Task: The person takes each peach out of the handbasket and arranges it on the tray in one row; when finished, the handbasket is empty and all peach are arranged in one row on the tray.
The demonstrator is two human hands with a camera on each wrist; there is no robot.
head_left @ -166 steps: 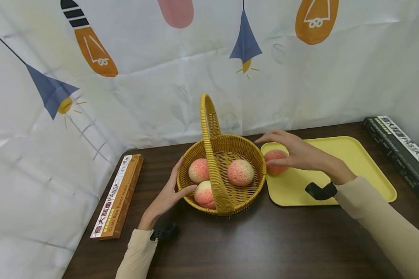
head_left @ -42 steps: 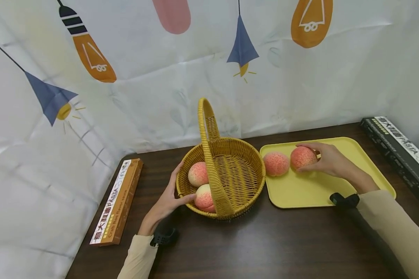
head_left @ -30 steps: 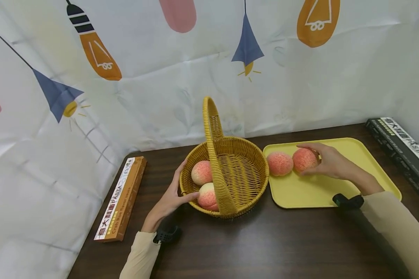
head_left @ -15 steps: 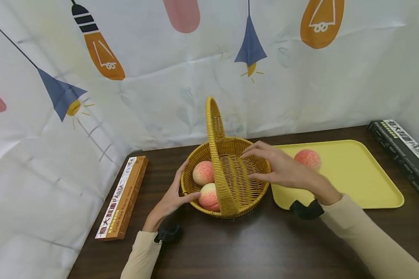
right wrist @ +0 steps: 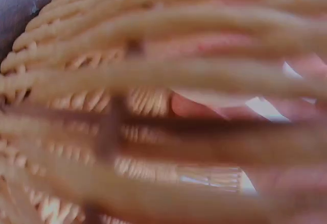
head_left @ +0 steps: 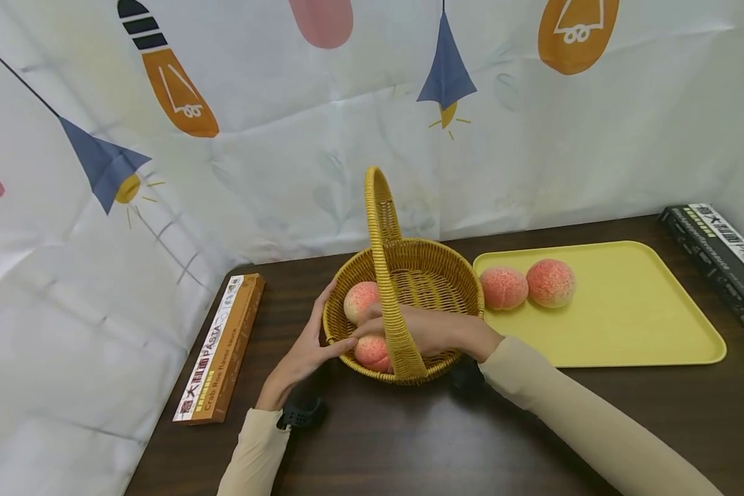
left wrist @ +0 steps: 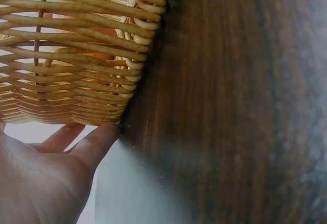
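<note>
A yellow wicker basket (head_left: 443, 249) with a tall handle holds two pink-and-cream peaches. My left hand (head_left: 304, 353) grips its left side, thumb over the rim; in the left wrist view, the left fingers (left wrist: 97, 145) meet the wicker low down. My right hand (head_left: 437, 331) reaches under the handle (head_left: 381, 255), fingers curved over the front peach (head_left: 373, 355) and partly hiding it. Just behind is the rear peach (head_left: 360, 300). The right wrist view is blurred, with wicker strands (right wrist: 168, 81) across the fingers.
On the yellow tray (head_left: 626, 310) right of the basket, two peaches, a left one (head_left: 504, 288) and a right one (head_left: 551, 283), lie side by side. An orange pasta box (head_left: 229, 348) lies at the left, a black one (head_left: 713, 255) at the far right. A printed cloth (head_left: 322, 165) hangs behind.
A peach from the basket's right part has gone to the tray, where my right hand let it go. That hand then swung left into the basket, onto the front peach. The left hand stayed put.
</note>
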